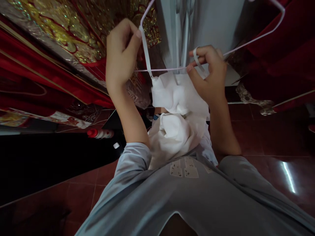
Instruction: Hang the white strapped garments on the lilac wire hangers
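A thin pale pink clothes hanger [164,69] spans the space between my hands. My left hand [123,52] is closed at the hanger's left corner, where a white strap [146,52] of a white garment [182,93] loops over it. The fingertips are partly hidden. My right hand [210,70] is closed by the hanger's lower bar, thumb close to the fingers, with a second white strap [196,56] looped at its fingers. The garment hangs crumpled below the bar. More white cloth [174,131] lies bunched against my body, in front of the grey shirt [187,200].
Red and gold sequined garments [91,29] hang at the left, dark red cloth [283,55] at the right. A pale cabinet [209,23] with long handles stands ahead. A bottle with a red cap [100,133] and a small white case [116,145] lie on a black surface [61,164]. Red tiles [258,137] cover the floor.
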Tool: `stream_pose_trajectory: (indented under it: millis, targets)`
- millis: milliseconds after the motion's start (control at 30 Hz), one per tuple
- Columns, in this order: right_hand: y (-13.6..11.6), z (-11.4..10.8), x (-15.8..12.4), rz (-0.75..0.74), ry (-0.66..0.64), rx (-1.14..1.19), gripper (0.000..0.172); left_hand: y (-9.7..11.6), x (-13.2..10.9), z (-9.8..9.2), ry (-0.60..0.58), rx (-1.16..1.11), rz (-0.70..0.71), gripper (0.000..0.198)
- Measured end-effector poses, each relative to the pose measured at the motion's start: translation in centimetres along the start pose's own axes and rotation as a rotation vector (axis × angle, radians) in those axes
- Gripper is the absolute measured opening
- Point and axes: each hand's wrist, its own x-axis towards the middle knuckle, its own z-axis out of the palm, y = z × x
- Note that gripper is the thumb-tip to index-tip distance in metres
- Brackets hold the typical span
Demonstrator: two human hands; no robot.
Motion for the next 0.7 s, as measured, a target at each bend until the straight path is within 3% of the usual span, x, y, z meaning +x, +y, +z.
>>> stream_pose_trajectory:
  millis: [200, 267, 400, 500, 600, 700]
  targets:
    - [0.4, -0.4, 0.5, -0.032, -0.030, 0.012, 0.028, -3.5, -1.0, -0.7, -0.058, -0.213, 0.144, 0.030]
    - [0.5, -0.6, 0.7, -0.050, -0.040, 0.008, 0.030, -5.2, -1.9, 0.2, -0.034, -0.330, 0.109, 0.033]
    - [1.2, -0.8, 0.6, -0.076, -0.024, 0.047, 0.035, -7.9, -3.5, 3.7, 0.046, -0.498, 0.112, 0.027]
    - [1.8, -1.0, 0.6, -0.103, -0.065, 0.126, 0.035, -8.5, -4.0, 5.5, 0.076, -0.529, 0.169, 0.024]
    - [2.8, -1.9, 1.1, -0.203, -0.089, 0.264, 0.039, -8.3, -4.3, 5.7, 0.117, -0.587, 0.207, 0.029]
    - [4.6, -4.3, 2.0, -0.269, 0.072, 0.236, 0.036, -7.6, -4.2, 5.0, 0.098, -0.609, 0.197, 0.028]
